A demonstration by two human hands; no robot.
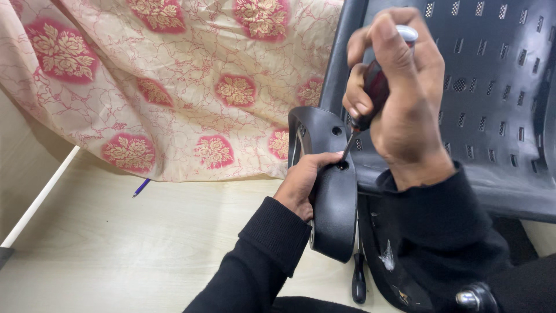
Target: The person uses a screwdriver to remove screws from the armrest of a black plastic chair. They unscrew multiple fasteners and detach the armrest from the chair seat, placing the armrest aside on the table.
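Observation:
My right hand is closed around a screwdriver with a dark red handle and a silver cap. Its tip sits in a screw hole on top of a black plastic chair armrest. My left hand grips the armrest's left side, thumb near the hole. The armrest stands against a black perforated plastic chair seat. Both arms wear black sleeves.
A beige cloth with red floral patches hangs at the left, over a light wooden floor. A blue pen lies at the cloth's edge. A second screwdriver lies under the armrest. A white strip runs along the left.

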